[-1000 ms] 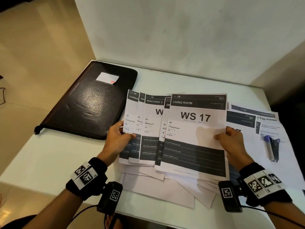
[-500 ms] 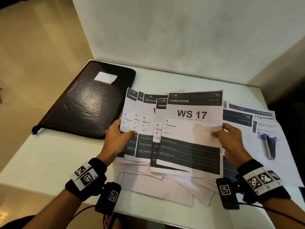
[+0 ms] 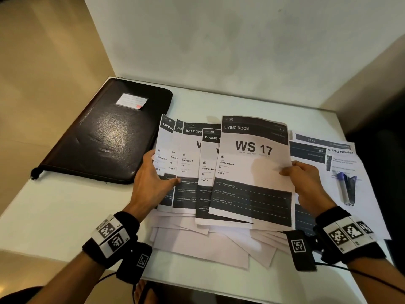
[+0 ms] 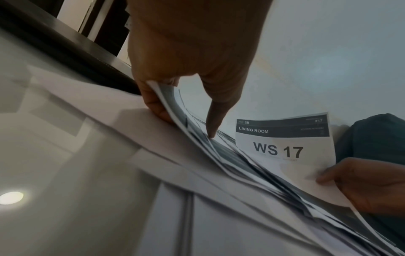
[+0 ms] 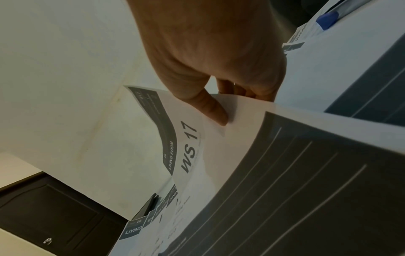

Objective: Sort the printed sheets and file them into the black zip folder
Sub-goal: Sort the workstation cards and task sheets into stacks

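The black zip folder (image 3: 105, 134) lies closed at the table's back left, a white label on its cover. My left hand (image 3: 153, 178) holds a fan of printed sheets (image 3: 188, 163) by their left edge, thumb on top; the left wrist view shows the thumb (image 4: 214, 117) pressing on the fan of sheets (image 4: 219, 152). My right hand (image 3: 304, 181) pinches the right edge of the front "WS 17" Living Room sheet (image 3: 252, 172), thumb (image 5: 210, 107) on the WS 17 sheet's (image 5: 241, 138) face. This sheet is lifted and bowed.
Loose blank-side sheets (image 3: 208, 240) lie spread on the white table (image 3: 54, 205) under my hands. More printed sheets, one an "Egg Holder" page (image 3: 346, 172), lie at the right. A wall stands close behind the table. The table's front edge is near my wrists.
The WS 17 sheet has shifted slightly left over the fan and now bows more at its top. Both hands keep their holds.
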